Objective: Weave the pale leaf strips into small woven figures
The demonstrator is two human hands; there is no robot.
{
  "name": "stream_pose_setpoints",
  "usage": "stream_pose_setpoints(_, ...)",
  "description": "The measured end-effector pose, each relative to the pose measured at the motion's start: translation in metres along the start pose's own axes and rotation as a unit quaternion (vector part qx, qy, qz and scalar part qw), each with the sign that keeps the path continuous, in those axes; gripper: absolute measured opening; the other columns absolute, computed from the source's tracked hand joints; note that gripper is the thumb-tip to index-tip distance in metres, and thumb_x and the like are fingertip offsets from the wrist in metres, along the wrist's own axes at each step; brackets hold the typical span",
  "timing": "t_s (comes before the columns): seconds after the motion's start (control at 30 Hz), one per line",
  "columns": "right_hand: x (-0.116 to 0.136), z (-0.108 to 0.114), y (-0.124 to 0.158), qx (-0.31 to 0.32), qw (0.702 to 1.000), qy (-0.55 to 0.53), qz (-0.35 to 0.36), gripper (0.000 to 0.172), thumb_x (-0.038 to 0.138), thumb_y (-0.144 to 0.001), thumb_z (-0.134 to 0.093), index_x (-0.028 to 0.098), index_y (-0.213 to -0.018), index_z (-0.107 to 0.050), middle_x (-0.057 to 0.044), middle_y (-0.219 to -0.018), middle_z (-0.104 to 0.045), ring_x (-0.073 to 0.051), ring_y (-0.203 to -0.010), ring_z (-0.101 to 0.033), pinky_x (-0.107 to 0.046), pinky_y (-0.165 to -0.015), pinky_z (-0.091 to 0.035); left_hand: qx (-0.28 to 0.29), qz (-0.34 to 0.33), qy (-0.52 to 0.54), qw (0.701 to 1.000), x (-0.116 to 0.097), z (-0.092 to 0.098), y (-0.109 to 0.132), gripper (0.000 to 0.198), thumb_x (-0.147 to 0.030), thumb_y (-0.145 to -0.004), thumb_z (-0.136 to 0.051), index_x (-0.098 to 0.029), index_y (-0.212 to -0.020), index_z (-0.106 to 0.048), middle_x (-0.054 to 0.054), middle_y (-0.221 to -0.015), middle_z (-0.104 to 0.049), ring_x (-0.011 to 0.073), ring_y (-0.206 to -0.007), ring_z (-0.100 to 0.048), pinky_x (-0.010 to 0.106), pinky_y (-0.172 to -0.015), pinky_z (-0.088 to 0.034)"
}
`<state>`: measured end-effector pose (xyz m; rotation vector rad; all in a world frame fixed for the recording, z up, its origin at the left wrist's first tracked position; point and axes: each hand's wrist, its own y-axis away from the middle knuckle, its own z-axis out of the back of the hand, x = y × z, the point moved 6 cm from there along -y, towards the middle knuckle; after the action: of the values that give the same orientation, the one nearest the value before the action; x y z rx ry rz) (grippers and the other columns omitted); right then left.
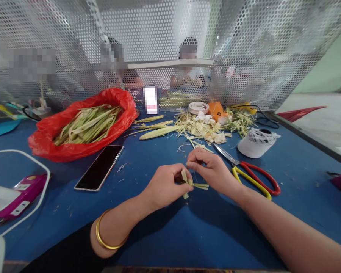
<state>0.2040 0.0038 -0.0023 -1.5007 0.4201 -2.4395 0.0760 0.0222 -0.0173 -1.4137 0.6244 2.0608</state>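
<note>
My left hand (170, 184) is closed around a small folded piece of pale green leaf (190, 182). Its narrow strips stick out to the right and below the fingers. Just right of it, my right hand (206, 167) pinches with thumb and forefinger; a faint thin thread seems to run from it to the leaf piece. Scissors (238, 163) with red and yellow handles lie beside my right wrist, blades pointing up and left. Beyond them stands a spool of white thread (252, 146). A heap of leaf scraps (201, 127) lies beyond my hands.
A red plastic bag (82, 153) full of long leaves stands at the left. Below it lies a phone (99, 168), and a purple power strip (19, 197) with a white cable is at far left. Long leaves (159, 132) and tape (198, 108) lie towards the perforated screen (159, 34).
</note>
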Motion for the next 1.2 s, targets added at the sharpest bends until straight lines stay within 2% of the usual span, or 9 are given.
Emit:
stream_pose_setpoints(0.13,-0.014,0.000,-0.002,0.013,0.998,-0.005,-0.067,0.020,0.026,-0.084,-0.056,0.019,-0.065,-0.056,-0.001,-0.071,-0.055,-0.015,-0.069,-0.051,-0.028,-0.064,-0.040,-0.008,-0.036,0.024,0.999,-0.009,0.002,0.002,0.013,-0.013,-0.067,-0.068,-0.017,-0.078,-0.065,0.000,-0.073,-0.068,0.0137,-0.068,-0.064,0.024,-0.068,-0.050)
stream_pose_setpoints(0.27,-0.020,-0.004,-0.001,0.037,0.995,0.027,-0.092,0.021,0.025,-0.084,-0.055,0.018,-0.064,-0.055,0.001,-0.066,-0.053,-0.013,-0.063,-0.048,-0.026,-0.058,-0.036,-0.055,-0.050,0.055,0.996,-0.011,0.011,0.002,0.014,-0.018,-0.071,-0.068,-0.017,-0.085,-0.072,0.002,-0.078,-0.072,0.0144,-0.071,-0.064,0.025,-0.069,-0.049)
stream_pose_setpoints(0.4,-0.011,-0.008,0.002,0.053,0.993,0.099,-0.039,0.021,0.018,-0.086,-0.051,0.019,-0.064,-0.052,0.001,-0.067,-0.050,-0.012,-0.062,-0.047,-0.025,-0.057,-0.035,-0.124,-0.011,0.124,0.984,-0.001,0.023,-0.001,0.014,-0.026,-0.070,-0.073,-0.016,-0.080,-0.072,0.001,-0.070,-0.068,0.0126,-0.064,-0.059,0.023,-0.062,-0.045)
stream_pose_setpoints(0.5,0.006,-0.013,0.005,0.076,0.987,0.139,0.031,0.021,0.016,-0.089,-0.048,0.020,-0.068,-0.052,0.000,-0.072,-0.051,-0.013,-0.065,-0.050,-0.025,-0.060,-0.039,-0.172,0.048,0.207,0.962,0.012,0.029,-0.004,0.019,-0.025,-0.065,-0.077,-0.015,-0.080,-0.072,-0.001,-0.065,-0.065,0.0107,-0.061,-0.056,0.022,-0.061,-0.044)
stream_pose_setpoints(0.63,0.030,-0.017,0.012,0.079,0.981,0.115,0.136,0.019,0.015,-0.092,-0.043,0.020,-0.076,-0.052,-0.008,-0.094,-0.059,-0.018,-0.087,-0.057,-0.031,-0.075,-0.045,-0.162,0.090,0.280,0.942,0.021,0.025,-0.007,0.024,-0.025,-0.059,-0.080,-0.013,-0.077,-0.071,0.001,-0.067,-0.065,0.0102,-0.062,-0.056,0.022,-0.061,-0.043)
stream_pose_setpoints(0.7,0.032,-0.019,0.014,0.079,0.986,0.048,0.137,0.018,0.017,-0.094,-0.043,0.020,-0.079,-0.053,-0.009,-0.098,-0.062,-0.019,-0.092,-0.058,-0.032,-0.081,-0.046,-0.145,0.093,0.291,0.941,0.022,0.022,-0.008,0.023,-0.025,-0.058,-0.080,-0.012,-0.076,-0.071,0.002,-0.068,-0.066,0.0106,-0.063,-0.057,0.023,-0.063,-0.044)
stream_pose_setpoints(0.83,0.023,-0.024,0.014,0.096,0.993,-0.031,0.054,0.018,0.021,-0.096,-0.043,0.020,-0.081,-0.054,-0.004,-0.082,-0.062,-0.016,-0.079,-0.059,-0.028,-0.073,-0.047,-0.146,0.108,0.290,0.940,0.026,0.019,-0.007,0.023,-0.023,-0.060,-0.077,-0.012,-0.078,-0.070,0.001,-0.065,-0.065,0.0109,-0.059,-0.057,0.024,-0.061,-0.044)
stream_pose_setpoints(1.03,0.039,-0.029,0.020,0.107,0.981,0.071,0.148,0.018,0.012,-0.093,-0.040,0.021,-0.078,-0.045,-0.003,-0.076,-0.051,-0.016,-0.073,-0.048,-0.029,-0.069,-0.041,-0.172,0.072,0.255,0.949,0.023,0.024,-0.006,0.023,-0.025,-0.060,-0.077,-0.013,-0.079,-0.071,0.001,-0.068,-0.067,0.0112,-0.062,-0.058,0.023,-0.060,-0.044)
stream_pose_setpoints(1.2,0.042,-0.032,0.022,0.115,0.973,0.105,0.168,0.018,0.009,-0.092,-0.038,0.022,-0.080,-0.043,-0.003,-0.077,-0.051,-0.017,-0.071,-0.047,-0.029,-0.068,-0.041,-0.178,0.063,0.242,0.952,0.023,0.025,-0.006,0.020,-0.022,-0.061,-0.075,-0.013,-0.078,-0.071,0.000,-0.066,-0.067,0.0109,-0.061,-0.057,0.023,-0.060,-0.044)
